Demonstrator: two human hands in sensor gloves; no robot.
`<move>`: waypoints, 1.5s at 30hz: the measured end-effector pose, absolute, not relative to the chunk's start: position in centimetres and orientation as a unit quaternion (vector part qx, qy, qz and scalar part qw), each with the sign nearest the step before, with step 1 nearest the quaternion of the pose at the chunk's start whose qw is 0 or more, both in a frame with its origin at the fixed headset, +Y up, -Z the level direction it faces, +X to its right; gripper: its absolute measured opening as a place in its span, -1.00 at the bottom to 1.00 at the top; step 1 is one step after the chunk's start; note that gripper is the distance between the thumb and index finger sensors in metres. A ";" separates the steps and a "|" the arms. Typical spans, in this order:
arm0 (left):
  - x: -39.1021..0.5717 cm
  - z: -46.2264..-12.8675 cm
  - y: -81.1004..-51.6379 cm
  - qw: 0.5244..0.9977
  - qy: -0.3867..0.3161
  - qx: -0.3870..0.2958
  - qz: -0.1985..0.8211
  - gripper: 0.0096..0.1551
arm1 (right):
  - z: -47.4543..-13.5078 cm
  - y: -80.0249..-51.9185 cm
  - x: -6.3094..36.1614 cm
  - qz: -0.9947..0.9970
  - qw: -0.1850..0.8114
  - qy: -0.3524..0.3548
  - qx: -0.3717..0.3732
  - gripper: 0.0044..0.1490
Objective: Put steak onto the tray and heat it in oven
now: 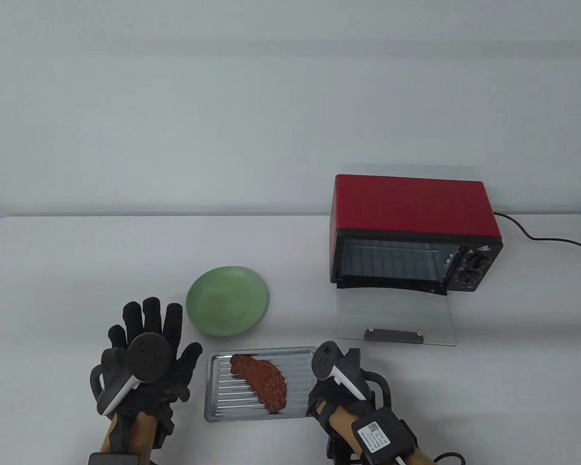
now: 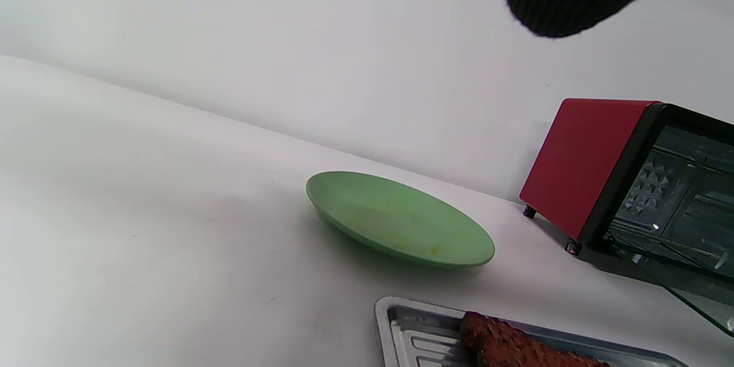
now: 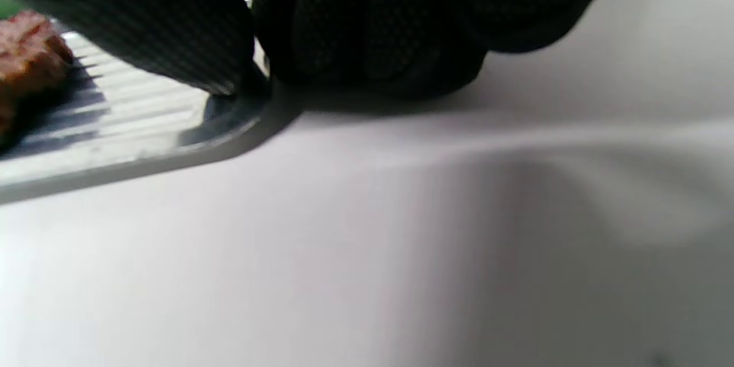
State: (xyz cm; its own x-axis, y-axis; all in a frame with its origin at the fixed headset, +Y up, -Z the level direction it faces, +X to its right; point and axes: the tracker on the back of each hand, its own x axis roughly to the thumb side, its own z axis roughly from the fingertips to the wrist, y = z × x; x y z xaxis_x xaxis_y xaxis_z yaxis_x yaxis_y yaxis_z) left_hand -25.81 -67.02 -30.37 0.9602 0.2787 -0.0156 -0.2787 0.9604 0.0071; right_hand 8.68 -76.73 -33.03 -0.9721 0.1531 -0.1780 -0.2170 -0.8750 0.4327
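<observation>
Gripping the tray (image 1: pixel 218 387) at its right rim, right hand (image 1: pixel 339 382) fingers curled; steak (image 1: pixel 264 382) lies just left. Left hand (image 1: pixel 145 358) splayed, holding nothing.

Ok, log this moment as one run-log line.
steak on tray | right hand grips tray edge | left hand open, idle | oven door down | plate empty

Staged test bench, not a home kitchen: bare white table (image 1: pixel 53 271), blank white wall (image 1: pixel 222 97), lone red countertop oven (image 1: pixel 416 232).
</observation>
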 end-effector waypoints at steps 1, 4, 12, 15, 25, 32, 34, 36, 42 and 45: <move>-25.8 -30.4 -67.1 0.990 0.008 0.001 0.142 0.00 | -33.0 -76.7 8.9 0.963 0.112 0.234 -0.073 -0.51; -25.8 -30.4 -67.1 0.989 0.010 0.002 0.145 -0.02 | -33.2 -76.6 9.5 0.958 0.146 0.234 -0.086 -0.48; -26.2 -30.5 -67.1 0.987 0.015 0.000 0.159 -0.04 | -32.6 -76.5 11.5 0.898 0.341 0.258 -0.105 -0.55; -26.3 -30.4 -67.1 0.987 0.016 0.000 0.162 -0.05 | -32.2 -77.7 12.5 0.840 0.457 0.265 -0.125 -0.52; -26.7 -30.3 -67.2 0.985 0.026 -0.002 0.172 -0.06 | -32.5 -78.4 15.2 0.796 0.545 0.227 -0.138 -0.42; -27.1 -30.3 -67.2 0.983 0.035 -0.004 0.179 -0.05 | -32.6 -77.2 19.2 0.767 0.594 0.191 -0.150 -0.40; -27.1 -30.3 -67.2 0.983 0.038 -0.005 0.178 -0.05 | -32.6 -76.9 20.9 0.762 0.604 0.173 -0.154 -0.39; -27.1 -30.3 -67.2 0.983 0.042 -0.007 0.177 -0.06 | -32.8 -76.4 22.6 0.757 0.615 0.153 -0.160 -0.39; -27.2 -30.3 -67.2 0.983 0.047 -0.013 0.177 -0.06 | -33.6 -75.5 27.4 0.745 0.630 0.099 -0.194 -0.38; -27.2 -30.3 -67.2 0.983 0.052 -0.016 0.176 -0.06 | -34.2 -75.3 29.8 0.736 0.637 0.071 -0.218 -0.38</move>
State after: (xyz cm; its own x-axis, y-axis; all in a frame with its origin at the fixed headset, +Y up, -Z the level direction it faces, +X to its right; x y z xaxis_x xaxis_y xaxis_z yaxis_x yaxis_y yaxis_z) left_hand -27.21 -67.22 -30.30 0.9328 0.3439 -0.1076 -0.3472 0.9377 -0.0128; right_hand 29.80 -75.30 -34.17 -0.0926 0.9068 -0.4112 -0.9685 -0.1780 -0.1745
